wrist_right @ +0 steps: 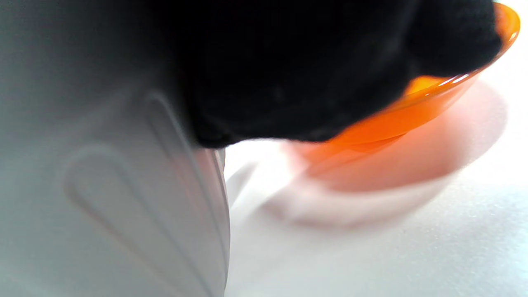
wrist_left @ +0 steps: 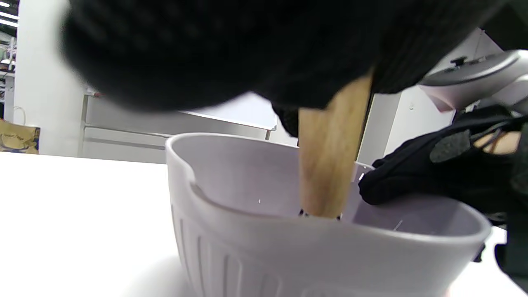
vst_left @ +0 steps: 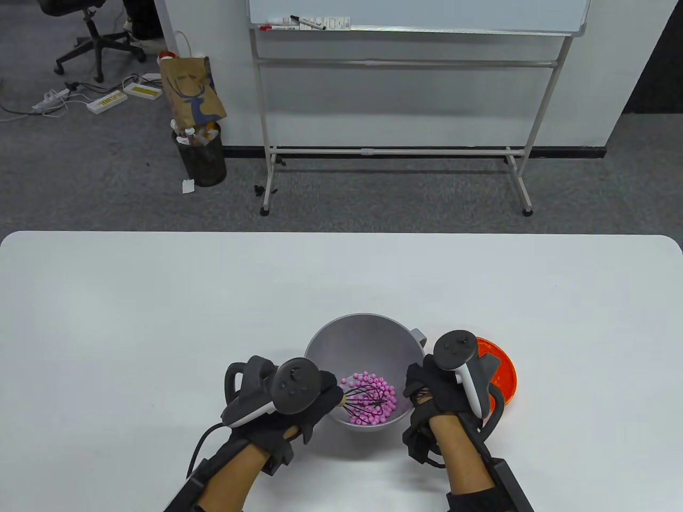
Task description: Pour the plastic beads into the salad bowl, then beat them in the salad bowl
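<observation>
A grey salad bowl stands near the table's front edge, with pink plastic beads heaped at its bottom. A whisk with black wires and a wooden handle dips into the beads. My left hand grips that handle at the bowl's left rim. My right hand holds the bowl's right rim, fingers curled over its wall. In the left wrist view the bowl fills the lower frame and the beads are hidden.
An orange dish sits just right of the bowl, partly under my right hand; it shows again as an orange dish in the right wrist view. Beyond the white table stand a whiteboard frame and a waste bin.
</observation>
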The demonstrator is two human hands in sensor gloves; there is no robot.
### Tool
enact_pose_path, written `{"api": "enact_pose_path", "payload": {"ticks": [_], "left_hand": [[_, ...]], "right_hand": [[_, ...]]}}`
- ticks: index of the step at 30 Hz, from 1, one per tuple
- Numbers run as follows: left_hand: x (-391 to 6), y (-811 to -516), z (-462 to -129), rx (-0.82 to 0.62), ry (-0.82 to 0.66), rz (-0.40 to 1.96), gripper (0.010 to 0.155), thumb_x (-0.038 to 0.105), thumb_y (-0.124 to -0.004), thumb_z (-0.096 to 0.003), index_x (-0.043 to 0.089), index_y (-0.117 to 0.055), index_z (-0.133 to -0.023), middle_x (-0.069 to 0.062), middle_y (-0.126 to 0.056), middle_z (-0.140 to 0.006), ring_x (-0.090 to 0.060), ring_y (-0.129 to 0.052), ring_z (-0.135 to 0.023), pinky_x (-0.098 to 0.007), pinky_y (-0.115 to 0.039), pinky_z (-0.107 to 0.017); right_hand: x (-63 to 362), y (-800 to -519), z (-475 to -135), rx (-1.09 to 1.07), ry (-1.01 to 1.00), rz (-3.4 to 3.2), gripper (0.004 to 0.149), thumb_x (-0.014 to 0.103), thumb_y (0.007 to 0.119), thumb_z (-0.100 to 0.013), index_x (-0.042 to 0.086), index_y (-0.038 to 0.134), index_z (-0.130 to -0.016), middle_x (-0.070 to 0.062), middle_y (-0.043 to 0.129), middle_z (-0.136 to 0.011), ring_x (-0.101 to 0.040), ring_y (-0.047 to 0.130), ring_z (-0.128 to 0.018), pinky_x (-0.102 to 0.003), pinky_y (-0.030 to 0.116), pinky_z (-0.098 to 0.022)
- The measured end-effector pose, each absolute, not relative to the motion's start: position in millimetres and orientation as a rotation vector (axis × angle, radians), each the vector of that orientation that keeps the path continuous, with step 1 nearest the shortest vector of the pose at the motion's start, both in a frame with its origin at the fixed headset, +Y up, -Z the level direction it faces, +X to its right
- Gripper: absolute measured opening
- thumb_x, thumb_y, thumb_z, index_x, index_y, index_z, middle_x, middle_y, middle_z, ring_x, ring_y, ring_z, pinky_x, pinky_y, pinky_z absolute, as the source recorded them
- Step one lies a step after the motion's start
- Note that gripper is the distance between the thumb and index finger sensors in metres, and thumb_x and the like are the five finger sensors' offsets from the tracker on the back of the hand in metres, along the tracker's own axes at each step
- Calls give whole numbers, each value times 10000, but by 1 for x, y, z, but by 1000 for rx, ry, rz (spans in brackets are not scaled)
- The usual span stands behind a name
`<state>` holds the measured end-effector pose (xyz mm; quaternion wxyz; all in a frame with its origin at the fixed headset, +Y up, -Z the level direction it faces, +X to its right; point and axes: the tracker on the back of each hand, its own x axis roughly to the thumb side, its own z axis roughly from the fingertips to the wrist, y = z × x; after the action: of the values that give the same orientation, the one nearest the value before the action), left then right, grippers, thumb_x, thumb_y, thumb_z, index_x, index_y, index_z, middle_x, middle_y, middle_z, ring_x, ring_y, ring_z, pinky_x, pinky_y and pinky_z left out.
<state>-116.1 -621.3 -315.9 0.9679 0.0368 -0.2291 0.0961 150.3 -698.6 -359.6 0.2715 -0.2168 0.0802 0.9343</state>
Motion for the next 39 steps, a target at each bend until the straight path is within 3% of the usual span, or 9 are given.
{"api": "enact_pose_path", "payload": {"ticks": [5, 12, 23, 29, 39], "left_hand": [[-112, -632, -316, 214, -410, 142, 462, 581, -823, -452, 283, -956, -779, 113, -1026, -210, -72, -1010, -91, -386, -898, -426], [-122, -630, -321, 265, -340, 51, 471, 579, -858, -432, 296, -936, -800, 108, -1029, -207, -80, -1011, -90, -387, -896, -430], [-125, -603, -311, 126, -363, -3, 430, 564, -893, -426, 271, -994, -725, 96, -1026, -162, -84, -993, -53, -372, -905, -417], [-123, -605, -312, 32, -441, 148, 433, 554, -875, -443, 255, -992, -735, 95, -1026, -170, -80, -994, -60, -372, -904, -422], [-111, -631, -315, 227, -411, 126, 466, 583, -820, -450, 289, -947, -789, 112, -1027, -219, -72, -1008, -98, -385, -896, -434]], "right_hand": [[150, -699, -360, -583, 216, 2515, 510, 467, 792, -481, 107, 839, -839, -33, 1024, -421, -140, 1018, -47, -353, 860, -181], [150, -699, -359, -582, 215, 2516, 510, 469, 791, -481, 109, 839, -839, -34, 1024, -421, -138, 1018, -47, -352, 860, -180], [150, -698, -359, -584, 215, 2515, 509, 469, 790, -482, 110, 838, -839, -34, 1024, -421, -140, 1017, -46, -352, 860, -180], [150, -698, -359, -584, 216, 2514, 510, 467, 791, -481, 106, 840, -838, -35, 1025, -419, -141, 1017, -47, -353, 860, -181], [150, -698, -359, -584, 215, 2514, 508, 468, 791, -482, 110, 839, -838, -33, 1025, -420, -140, 1018, -47, -352, 860, -180]]}}
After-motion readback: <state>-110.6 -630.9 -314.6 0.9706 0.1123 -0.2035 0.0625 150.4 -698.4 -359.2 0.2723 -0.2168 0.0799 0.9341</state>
